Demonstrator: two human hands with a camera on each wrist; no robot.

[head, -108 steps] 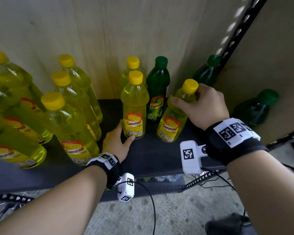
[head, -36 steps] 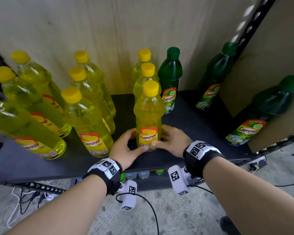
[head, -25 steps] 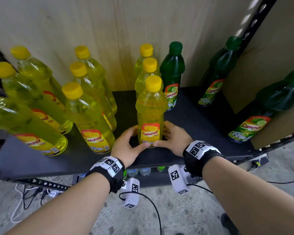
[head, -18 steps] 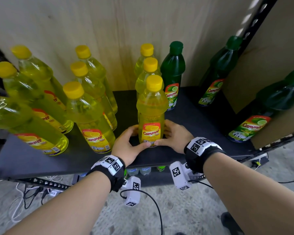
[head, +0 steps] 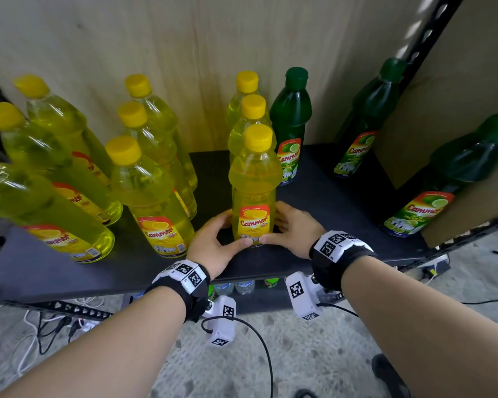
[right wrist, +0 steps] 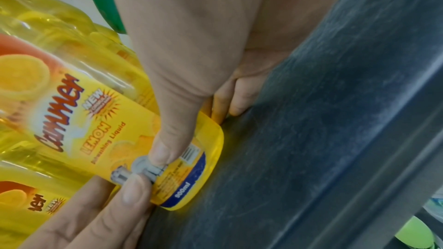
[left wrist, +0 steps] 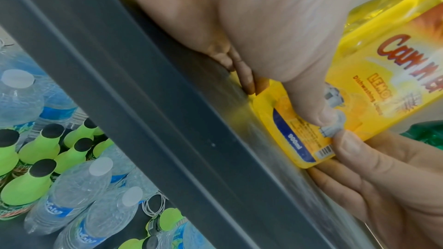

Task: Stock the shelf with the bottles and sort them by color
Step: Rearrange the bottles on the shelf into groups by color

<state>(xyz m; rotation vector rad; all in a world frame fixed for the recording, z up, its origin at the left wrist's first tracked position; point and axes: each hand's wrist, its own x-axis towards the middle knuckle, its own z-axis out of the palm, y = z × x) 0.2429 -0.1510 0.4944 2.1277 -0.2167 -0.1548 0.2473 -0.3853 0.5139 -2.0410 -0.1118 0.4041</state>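
Hands: the left hand [head: 213,248] and the right hand [head: 291,234] sit at the near edge of the shelf [head: 314,196], one on each side of the same bottle, equally near it.
Left hand grasp: fingers curl round the left side of the base, thumb pressed on the bottom of the front label; the left wrist view shows that thumb tip beside the right thumb tip.
Right hand grasp: fingers wrap behind the right side of the base, thumb on the lower label, mirroring the left.
Held bottle: the front yellow bottle [head: 255,191] stands between the two palms, directly ahead of both wrists, base flat on the shelf near the front edge.
Long axis: vertical, yellow cap up, base down; label faces the person.
Row behind it: two more yellow bottles [head: 250,119] stand in single file straight behind, running toward the back wall [head: 184,53].
Key relation: the held bottle is in line with that file, so any finishing nudge would probably run straight back along it.
Left of the file: other yellow bottles [head: 153,193] in groups, apart from the held one.
Right of the file: a green bottle [head: 291,124] stands just beside the file's middle bottle; two further green bottles [head: 360,122] stand well to the right.
Sorting: judged largely in order, yellow left, green right.
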